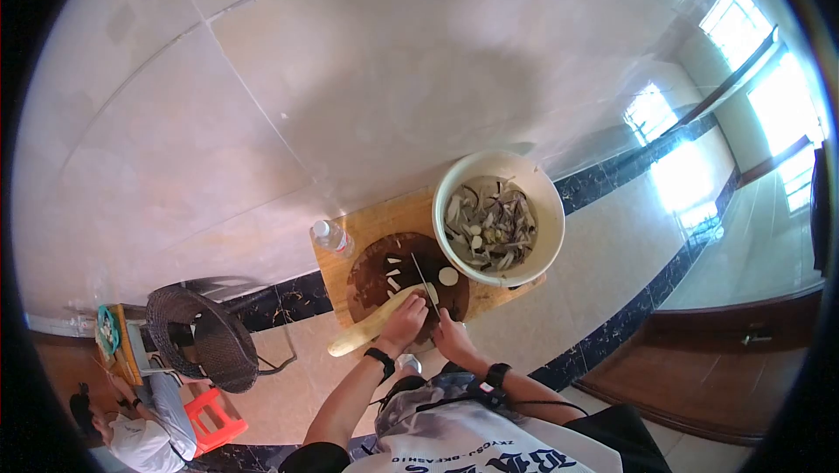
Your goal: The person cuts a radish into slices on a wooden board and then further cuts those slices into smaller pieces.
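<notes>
My left hand [405, 320] is wrapped around a long, pale vegetable [357, 334] of a kind I cannot make out, which lies slanted on a round, dark cutting board [367, 267]. In my right hand [454, 338] is a knife [423, 275], its blade pointing away from me at the vegetable's far end. One round slice [448, 276] rests to the right of the blade, and several thin pale strips [392, 282] lie to the left. Just beyond the board stands a large white tub [559, 221] holding cut pale and dark pieces [491, 226].
The board and tub stand on a low wooden table [524, 289] against the tiled wall [384, 79]. A clear bottle [333, 238] is at its left corner. Further left are a wicker chair [201, 337], a red stool [210, 420] and a seated person [144, 442]. A brown door [699, 368] is on the right.
</notes>
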The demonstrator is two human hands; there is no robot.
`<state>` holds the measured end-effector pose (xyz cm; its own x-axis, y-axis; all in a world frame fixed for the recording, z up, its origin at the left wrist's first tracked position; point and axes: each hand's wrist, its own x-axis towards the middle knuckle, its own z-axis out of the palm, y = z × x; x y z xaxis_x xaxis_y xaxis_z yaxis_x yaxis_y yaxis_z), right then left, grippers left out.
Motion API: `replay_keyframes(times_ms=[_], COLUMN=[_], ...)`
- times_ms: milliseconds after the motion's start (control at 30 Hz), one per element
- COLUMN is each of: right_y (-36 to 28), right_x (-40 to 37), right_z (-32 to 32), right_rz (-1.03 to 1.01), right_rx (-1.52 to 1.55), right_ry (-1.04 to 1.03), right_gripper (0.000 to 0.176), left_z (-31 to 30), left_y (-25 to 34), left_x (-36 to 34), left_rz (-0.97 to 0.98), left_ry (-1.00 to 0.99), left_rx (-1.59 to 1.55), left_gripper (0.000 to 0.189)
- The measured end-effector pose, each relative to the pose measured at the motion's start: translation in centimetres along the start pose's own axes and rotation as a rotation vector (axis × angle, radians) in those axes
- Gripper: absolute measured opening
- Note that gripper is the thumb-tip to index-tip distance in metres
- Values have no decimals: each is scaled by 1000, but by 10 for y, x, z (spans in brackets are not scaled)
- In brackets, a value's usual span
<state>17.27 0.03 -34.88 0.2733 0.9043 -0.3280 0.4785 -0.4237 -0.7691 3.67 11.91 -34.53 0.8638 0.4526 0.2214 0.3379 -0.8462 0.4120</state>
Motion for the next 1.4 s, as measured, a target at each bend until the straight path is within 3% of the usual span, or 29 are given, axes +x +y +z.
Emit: replay_keyframes(times_ms=[167,567,767,1400], right_y=[-8,-28,-40,-44], right_x=[-2,-25,-30,-43], right_z=[-16,-36,-42,-18], right_rz=[14,80,50,-12], right_rx=[40,193,76,-24], right_ry=[11,7,51,38], right_gripper=[23,20,20,26], left_z=[-2,-20,-20,-13], left_y=[-5,-6,-6,-8], left_x=[-5,-4,1,-5], left_rz=[55,10,63,51], left_ry=[90,12,30,64], left_rx=[53,66,81,66], left_gripper=[21,27,39,33])
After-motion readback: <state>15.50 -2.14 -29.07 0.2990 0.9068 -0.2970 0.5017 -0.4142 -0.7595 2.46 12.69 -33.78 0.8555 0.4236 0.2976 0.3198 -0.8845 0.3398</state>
